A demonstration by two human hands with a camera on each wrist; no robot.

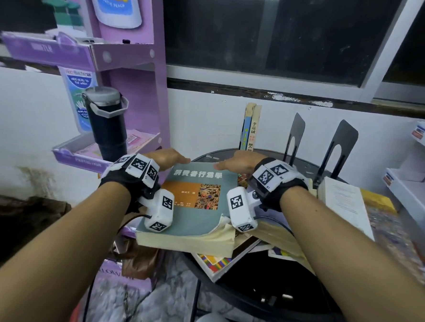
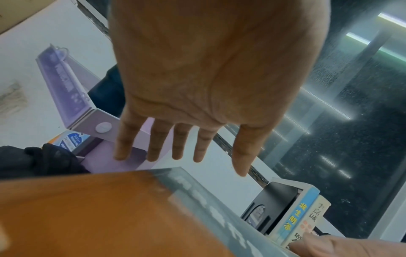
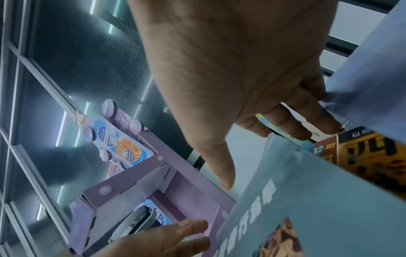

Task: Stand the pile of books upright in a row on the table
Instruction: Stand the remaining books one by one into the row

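A thick grey-green book with an orange panel lies flat on top of the pile on the round black table. Under it lie a colourful book and an open white-paged book. My left hand hovers at the top book's far left corner, fingers straight and spread above the cover. My right hand reaches over the far right corner, fingers extended past the edge and thumb above the cover. Neither hand holds anything. Two thin books stand upright at the back.
Two black metal bookends stand on the table's far side. A purple cardboard display rack with a black bottle on its shelf is close on the left. White shelves are on the right, a wall and window behind.
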